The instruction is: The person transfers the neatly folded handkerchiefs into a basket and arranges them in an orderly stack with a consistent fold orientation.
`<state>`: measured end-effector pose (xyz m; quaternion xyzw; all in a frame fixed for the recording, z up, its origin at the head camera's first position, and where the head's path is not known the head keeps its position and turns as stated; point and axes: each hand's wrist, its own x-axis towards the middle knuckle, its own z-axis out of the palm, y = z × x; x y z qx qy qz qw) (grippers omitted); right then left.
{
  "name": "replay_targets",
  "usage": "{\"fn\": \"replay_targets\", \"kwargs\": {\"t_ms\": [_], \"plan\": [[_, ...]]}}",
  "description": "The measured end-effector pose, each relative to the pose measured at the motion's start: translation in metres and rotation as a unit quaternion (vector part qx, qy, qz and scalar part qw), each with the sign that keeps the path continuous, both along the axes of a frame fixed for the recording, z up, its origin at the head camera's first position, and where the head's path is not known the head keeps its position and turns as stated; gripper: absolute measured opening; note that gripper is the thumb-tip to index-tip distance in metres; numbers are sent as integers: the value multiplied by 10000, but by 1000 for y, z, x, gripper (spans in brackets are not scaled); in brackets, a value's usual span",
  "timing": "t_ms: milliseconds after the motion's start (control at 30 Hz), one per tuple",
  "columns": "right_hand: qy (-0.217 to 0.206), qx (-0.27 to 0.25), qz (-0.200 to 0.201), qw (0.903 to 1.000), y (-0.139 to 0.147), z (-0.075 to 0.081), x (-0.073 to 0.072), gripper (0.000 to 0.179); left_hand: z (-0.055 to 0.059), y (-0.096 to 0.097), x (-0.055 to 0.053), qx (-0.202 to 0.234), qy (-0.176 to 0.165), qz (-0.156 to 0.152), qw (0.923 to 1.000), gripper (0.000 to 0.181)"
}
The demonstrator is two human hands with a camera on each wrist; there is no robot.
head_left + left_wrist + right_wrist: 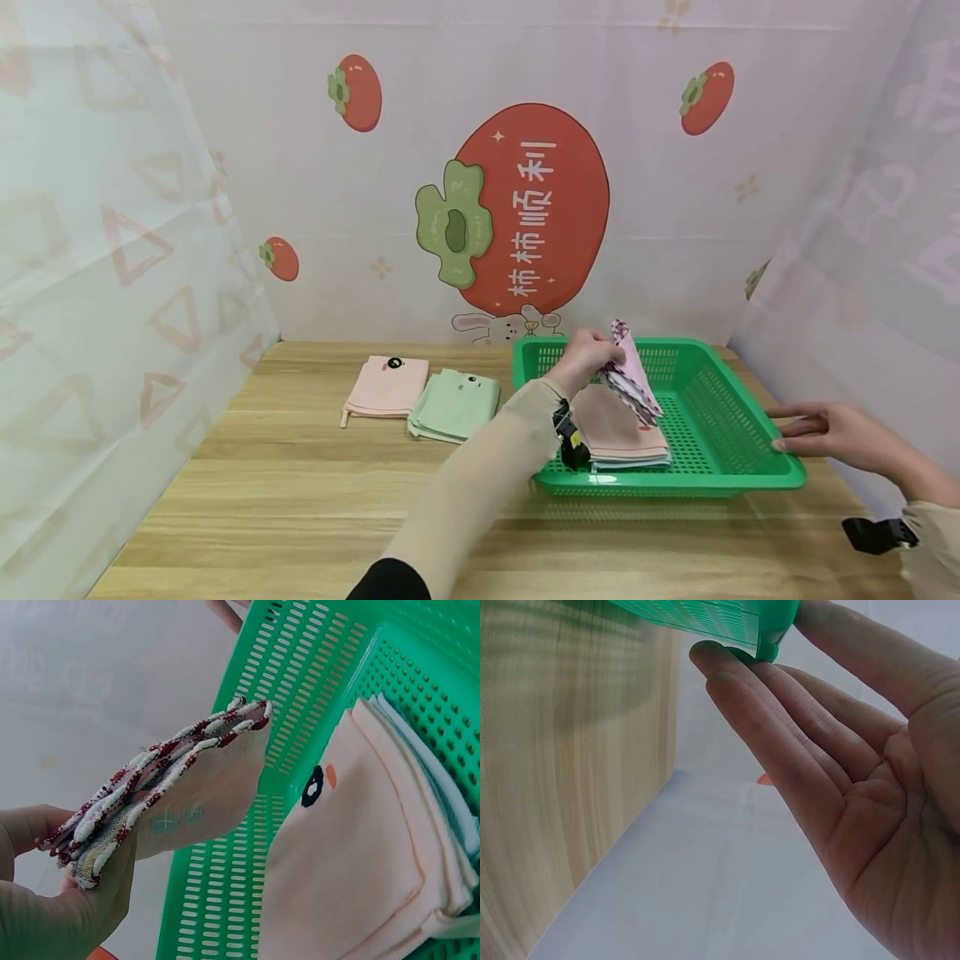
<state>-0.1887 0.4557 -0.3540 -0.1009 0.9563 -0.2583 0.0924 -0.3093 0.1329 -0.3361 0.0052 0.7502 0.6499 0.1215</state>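
Observation:
My left hand (588,357) pinches a folded pink towel (636,367) by one end, above the green basket (750,481). In the left wrist view the towel (217,802) shows several layers with a dark red and white stitched edge. Below it, inside the basket, lies a stack of folded peach towels (611,425) with a pale blue one at the bottom. My right hand (832,433) is at the basket's right rim, thumb on one side and fingers under the other, as the right wrist view shows.
Left of the basket, a folded pink towel (390,385) with a hanging loop and a folded green towel (455,406) lie side by side on the wooden table (300,508). Printed cloth walls (645,250) stand at the back and both sides.

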Motion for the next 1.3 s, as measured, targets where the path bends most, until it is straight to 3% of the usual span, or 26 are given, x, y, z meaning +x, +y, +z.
{"fn": "replay_targets", "kwargs": {"t_ms": [333,633,833,933,1067,1300], "plan": [[22,-91,80,9999,0,3,1,58,-8,12,3,36,-256,-144,9996,23],[53,-97,132,9999,0,6,-1,59,-4,12,8,-293,-347,-711,9964,34],[-11,-128,138,9998,3,4,-1,60,-6,11,8,-518,-339,-865,9943,43],[-48,-196,201,9996,5,2,-1,59,-6,9,7,-651,-397,-903,9930,36],[-53,-290,310,9991,5,0,0,57,-7,5,7,-780,-454,-1007,9908,12],[-6,-300,309,9991,0,2,1,56,-7,1,6,-913,-361,-1165,9883,13]]}}
